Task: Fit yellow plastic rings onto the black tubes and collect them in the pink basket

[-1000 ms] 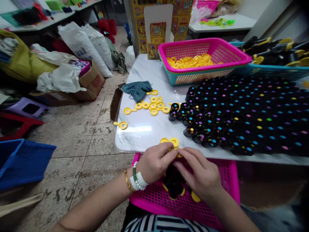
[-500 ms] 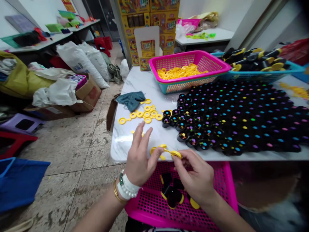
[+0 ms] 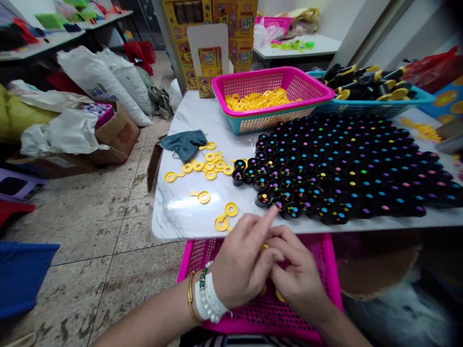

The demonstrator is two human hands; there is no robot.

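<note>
White tabletop (image 3: 177,214) ahead, yellow piece (image 3: 265,246) between the hands (image 3: 237,262) (image 3: 300,282).

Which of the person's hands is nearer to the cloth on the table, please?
The left. The left hand is on the person's side of the cloth, to its right; the right hand is farther right, beside the left.

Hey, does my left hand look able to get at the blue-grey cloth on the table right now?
Probably yes, with a stretch: nothing tall seems to stand between your left hand and the blue-grey cloth, mostly white tabletop and flat yellow rings.
</note>
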